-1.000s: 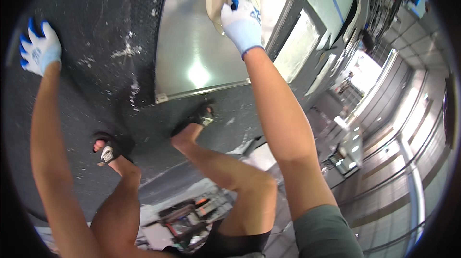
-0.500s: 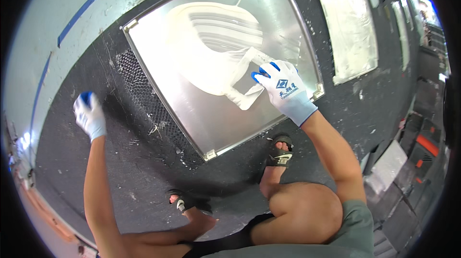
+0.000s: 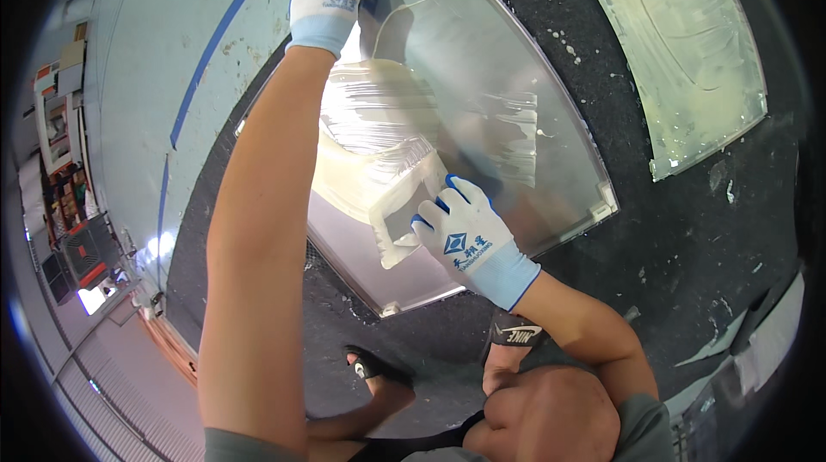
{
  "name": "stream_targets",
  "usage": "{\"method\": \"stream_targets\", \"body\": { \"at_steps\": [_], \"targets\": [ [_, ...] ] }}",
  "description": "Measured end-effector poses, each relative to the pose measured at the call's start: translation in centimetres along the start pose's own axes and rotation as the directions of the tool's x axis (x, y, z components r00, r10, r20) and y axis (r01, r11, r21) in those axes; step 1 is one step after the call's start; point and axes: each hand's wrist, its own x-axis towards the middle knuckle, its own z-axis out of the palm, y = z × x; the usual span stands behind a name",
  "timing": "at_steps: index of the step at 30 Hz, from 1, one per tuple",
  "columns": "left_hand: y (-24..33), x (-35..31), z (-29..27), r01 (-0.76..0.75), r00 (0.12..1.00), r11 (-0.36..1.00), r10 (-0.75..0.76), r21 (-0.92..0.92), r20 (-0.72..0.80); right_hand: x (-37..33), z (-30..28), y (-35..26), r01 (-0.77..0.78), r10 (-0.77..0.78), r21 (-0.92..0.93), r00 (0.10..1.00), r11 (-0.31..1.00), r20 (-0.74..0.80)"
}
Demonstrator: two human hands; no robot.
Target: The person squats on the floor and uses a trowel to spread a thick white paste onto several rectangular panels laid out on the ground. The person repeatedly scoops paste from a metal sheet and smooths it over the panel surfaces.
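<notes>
On the dark mat [image 3: 654, 230] covering the floor lies a large metal sheet [image 3: 508, 75], seen from above by a person crouching over it. Pale, creamy paste [image 3: 370, 161] is smeared in broad streaks across the middle of the sheet.

The right hand [image 3: 469, 243], in a white glove with blue fingertips, rests near the sheet's lower edge. Its fingers [image 3: 452, 195] are curled closed around a flat scraper [image 3: 400, 217], which sticks out to the left of the fingers and lies against the sheet, its blade coated in the same paste.

The left hand [image 3: 327, 2], gloved the same way, reaches to the far corner of the sheet. Its fingers are bent over the sheet's edge, pressing or gripping it; which of the two cannot be told.

A second sheet [image 3: 680, 49], also smeared with paste, lies well apart at the upper right. The person's sandalled feet [image 3: 512, 337] stand on the mat just below the first sheet. Light blue floor [image 3: 146, 75] with a dark blue line lies to the left.
</notes>
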Motion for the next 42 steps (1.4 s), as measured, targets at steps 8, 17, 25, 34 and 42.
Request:
{"method": "stream_targets", "body": {
  "at_steps": [8, 17, 25, 34, 42],
  "targets": [
    [-2.8, -4.3, 2.7, 0.129, 0.985, 0.963, -0.153, -0.235, -0.085, -1.1, -0.4, 1.5, -0.048, 0.049, 0.090, 0.999, 0.995, -0.014],
    [-25.8, -37.1, 13.2, 0.882, 0.318, 0.439, -0.824, 0.172, 0.469, -0.8, -1.2, 0.7, -0.169, 0.174, -0.149, 0.985, 0.974, 0.022],
    [-13.9, -57.1, 18.0, 0.891, 0.344, 0.446, -0.540, -0.085, 0.768, 0.7, -3.5, 0.2, -0.477, 0.465, -0.354, 0.876, 0.804, -0.125],
    [-11.6, -54.1, 15.4, 0.951, 0.280, 0.284, -0.625, -0.121, 0.729, 17.7, -1.7, -2.8, -0.596, 0.631, -0.309, 0.776, 0.741, 0.016],
    [-11.0, -55.9, 15.7, 0.927, 0.375, 0.260, -0.697, -0.272, 0.611, 24.4, 2.9, -8.3, -0.061, 0.099, -0.320, 0.990, 0.945, 0.104]
  ]
}}
